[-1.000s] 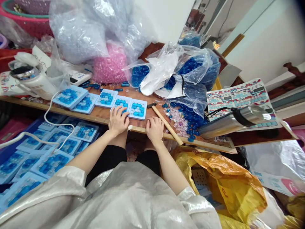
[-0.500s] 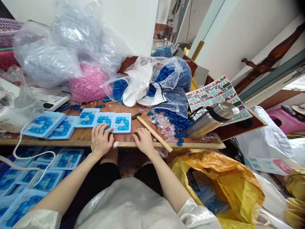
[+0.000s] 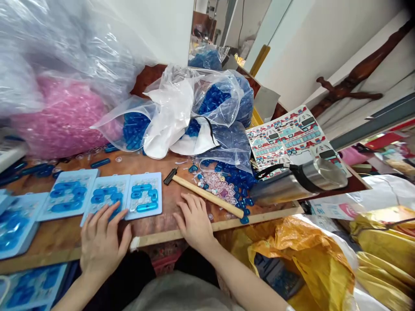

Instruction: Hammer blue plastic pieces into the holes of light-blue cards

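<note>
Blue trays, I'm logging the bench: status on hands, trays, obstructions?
Left hand over blue tray, blue pieces inside. Right hand at table edge. Hammer just beyond right hand.

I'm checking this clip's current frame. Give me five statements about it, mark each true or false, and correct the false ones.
1. Fingers of the left hand reach over the near edge of a light-blue case. True.
2. The right hand grips the hammer. False: that hand is at the near edge of the table, and the hammer lies just beyond it.
3. The hammer's head points toward the person's left. True.
4. The bag of pink pieces is at the right end of the table. False: it is on the left, behind the light-blue case.
5. A printed sheet shows beyond the metal flask. True.
</note>
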The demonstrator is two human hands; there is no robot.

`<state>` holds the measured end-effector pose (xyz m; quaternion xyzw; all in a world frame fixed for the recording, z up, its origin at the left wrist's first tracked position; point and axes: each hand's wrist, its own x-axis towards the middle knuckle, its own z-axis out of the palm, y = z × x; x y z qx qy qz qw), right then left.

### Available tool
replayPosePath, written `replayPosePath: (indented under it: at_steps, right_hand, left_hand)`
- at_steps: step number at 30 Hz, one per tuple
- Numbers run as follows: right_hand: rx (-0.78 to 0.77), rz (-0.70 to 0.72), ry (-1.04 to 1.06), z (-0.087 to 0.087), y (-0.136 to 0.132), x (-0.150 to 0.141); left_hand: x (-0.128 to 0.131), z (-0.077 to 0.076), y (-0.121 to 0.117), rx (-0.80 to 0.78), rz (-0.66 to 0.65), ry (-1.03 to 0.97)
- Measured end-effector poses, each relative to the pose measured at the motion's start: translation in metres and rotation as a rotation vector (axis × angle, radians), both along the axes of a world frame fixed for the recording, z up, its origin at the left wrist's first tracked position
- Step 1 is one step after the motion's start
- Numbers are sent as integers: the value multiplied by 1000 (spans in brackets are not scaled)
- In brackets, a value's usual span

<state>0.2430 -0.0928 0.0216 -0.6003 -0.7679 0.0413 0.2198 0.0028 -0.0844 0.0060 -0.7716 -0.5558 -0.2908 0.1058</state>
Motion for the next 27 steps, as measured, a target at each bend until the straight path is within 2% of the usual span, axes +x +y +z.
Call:
replayPosePath:
  at_steps: [5,9,14,21,27]
  right_hand:
    - [-90,-17,-6,1,5,0]
    - [-166,-13,-17,1,7,1]
    - [-287,88,-37,9,9,5]
    - [-427,301,-66,30,17,14]
    - [-472,298,-111,28,19,12]
  left_hand:
    - [2,1,3,-103,37,22]
    - [6,11,4,-201,44,75]
    - [9,24,6,-231,26,114]
    - [14,27,8,-285,8,85]
    - [19,27,7,-365,77,-46]
